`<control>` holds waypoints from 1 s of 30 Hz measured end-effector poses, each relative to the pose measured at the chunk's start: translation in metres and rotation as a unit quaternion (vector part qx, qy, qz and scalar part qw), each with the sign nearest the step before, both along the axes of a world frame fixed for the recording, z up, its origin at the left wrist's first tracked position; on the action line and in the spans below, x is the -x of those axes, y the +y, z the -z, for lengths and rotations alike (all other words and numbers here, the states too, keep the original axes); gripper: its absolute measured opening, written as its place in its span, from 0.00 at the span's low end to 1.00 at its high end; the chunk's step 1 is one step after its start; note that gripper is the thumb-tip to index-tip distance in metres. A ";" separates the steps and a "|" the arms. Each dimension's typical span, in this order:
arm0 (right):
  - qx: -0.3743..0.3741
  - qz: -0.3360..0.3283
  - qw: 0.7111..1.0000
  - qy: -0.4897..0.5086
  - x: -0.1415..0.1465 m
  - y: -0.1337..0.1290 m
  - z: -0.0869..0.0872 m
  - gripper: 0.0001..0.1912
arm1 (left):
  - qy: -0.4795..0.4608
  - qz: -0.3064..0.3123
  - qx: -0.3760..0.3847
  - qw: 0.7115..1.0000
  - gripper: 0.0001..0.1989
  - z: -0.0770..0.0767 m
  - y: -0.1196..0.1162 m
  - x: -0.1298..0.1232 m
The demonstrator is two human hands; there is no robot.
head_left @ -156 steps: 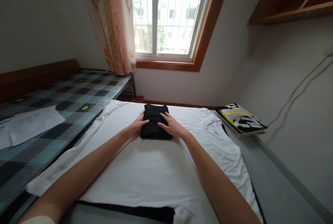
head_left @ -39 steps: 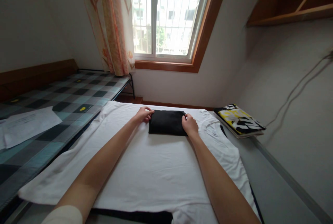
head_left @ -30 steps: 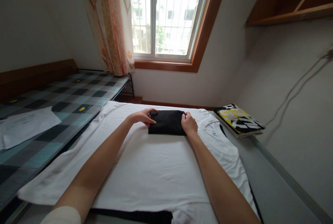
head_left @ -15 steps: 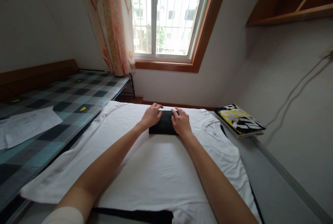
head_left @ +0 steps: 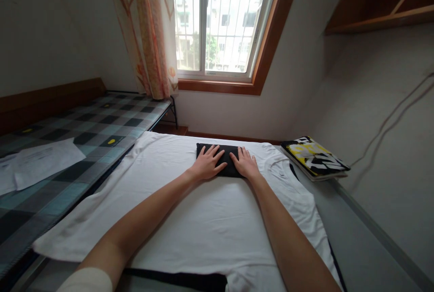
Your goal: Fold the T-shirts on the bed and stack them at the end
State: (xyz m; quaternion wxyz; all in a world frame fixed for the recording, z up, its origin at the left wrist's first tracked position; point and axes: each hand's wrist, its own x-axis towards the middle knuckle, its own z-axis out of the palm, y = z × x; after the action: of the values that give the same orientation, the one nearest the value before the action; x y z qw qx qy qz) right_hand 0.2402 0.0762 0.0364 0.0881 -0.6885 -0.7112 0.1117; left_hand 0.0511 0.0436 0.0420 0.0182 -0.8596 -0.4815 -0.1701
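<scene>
A white T-shirt (head_left: 190, 224) lies spread out over a table, its neckline toward the right. On its far part rests a flat black rectangular object (head_left: 230, 167); whether it is folded cloth or a pouch I cannot tell. My left hand (head_left: 208, 164) lies flat on the left part of the black object, fingers spread. My right hand (head_left: 246, 163) rests on its right part, fingers stretched out and apart. Between the two hands the middle of the black object shows. Part of something black peeks out below the near edge of the shirt.
At the left stands a bed with a checkered mattress (head_left: 129, 122), with paper sheets (head_left: 50, 163) on it. A folded black, yellow and white item (head_left: 315, 158) lies at the table's right. Beyond are a curtain (head_left: 152, 34) and a window (head_left: 224, 25); a wooden shelf (head_left: 383, 23) hangs upper right.
My left hand has moved from the black object's left edge onto its top, fingers now spread. My right hand has shifted slightly right and its fingers have flattened. The shirt lies as before.
</scene>
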 end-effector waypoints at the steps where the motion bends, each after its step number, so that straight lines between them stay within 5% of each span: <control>1: 0.000 0.004 1.000 0.002 -0.001 0.001 0.001 0.40 | 0.008 0.040 -0.016 0.999 0.31 -0.001 -0.002 -0.002; 4: -0.023 0.005 1.000 0.008 -0.004 0.001 0.001 0.37 | 0.032 0.145 -0.066 0.987 0.35 -0.004 -0.007 -0.007; 11: -0.093 0.092 0.991 0.037 -0.018 -0.001 -0.019 0.24 | 0.116 0.196 -0.157 0.961 0.18 -0.013 -0.011 -0.015; 17: 0.033 0.124 0.981 0.146 -0.033 0.003 -0.029 0.28 | 0.128 0.181 -0.198 0.955 0.11 -0.013 -0.012 -0.019; 24: 0.122 0.171 0.879 0.429 -0.026 -0.003 -0.031 0.33 | 0.060 0.152 -0.222 0.961 0.11 -0.015 -0.013 -0.018; 27: 0.182 0.122 0.834 0.506 -0.026 -0.010 -0.037 0.28 | 0.071 0.186 -0.220 0.955 0.11 -0.015 -0.018 -0.023; 30: 0.203 0.029 0.824 0.528 -0.030 -0.013 -0.040 0.22 | 0.088 0.200 -0.207 0.954 0.11 -0.012 -0.025 -0.029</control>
State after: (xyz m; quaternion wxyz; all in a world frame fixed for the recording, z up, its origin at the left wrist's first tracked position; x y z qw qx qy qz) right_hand 0.2702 0.0628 0.0760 0.3112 -0.5468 -0.4969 0.5977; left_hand 0.0806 0.0187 0.0544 0.2038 -0.9273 -0.2501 -0.1901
